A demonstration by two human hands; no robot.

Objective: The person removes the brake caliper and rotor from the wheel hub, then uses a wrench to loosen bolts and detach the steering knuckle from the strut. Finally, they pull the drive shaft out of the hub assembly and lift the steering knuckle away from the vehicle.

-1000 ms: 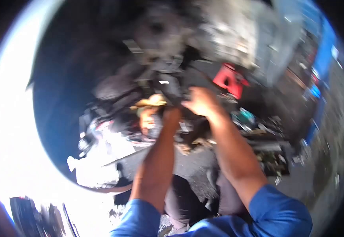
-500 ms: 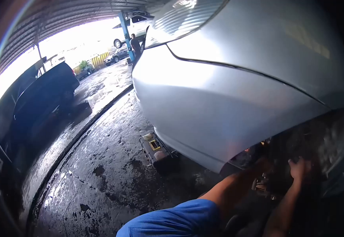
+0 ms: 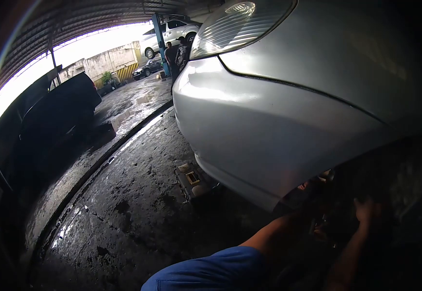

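From the bottom edge my left forearm (image 3: pixel 265 236), below a blue sleeve (image 3: pixel 206 269), reaches under the silver fender (image 3: pixel 250 126) into the dark wheel well (image 3: pixel 351 177). The left hand's fingers are lost in shadow there. My right hand (image 3: pixel 367 211) is further right inside the same opening, thumb raised and the other fingers curled away into the dark. What it grips is too dim to make out. Between the two arms, small metal parts (image 3: pixel 320 232) show faintly under the car.
On the wet, stained floor (image 3: pixel 124 194) by the bumper stands a grey case (image 3: pixel 190 179) with things on it. A long groove (image 3: pixel 124 140) crosses the floor. A dark vehicle (image 3: pixel 56 111) is at left. Two people (image 3: pixel 176 56) stand near a blue post (image 3: pixel 159 36) and a raised white vehicle (image 3: pixel 172 33).
My view has shifted slightly, and the picture is darker. A second person now shows beside the one at the back. Both arms stay in nearly the same place.
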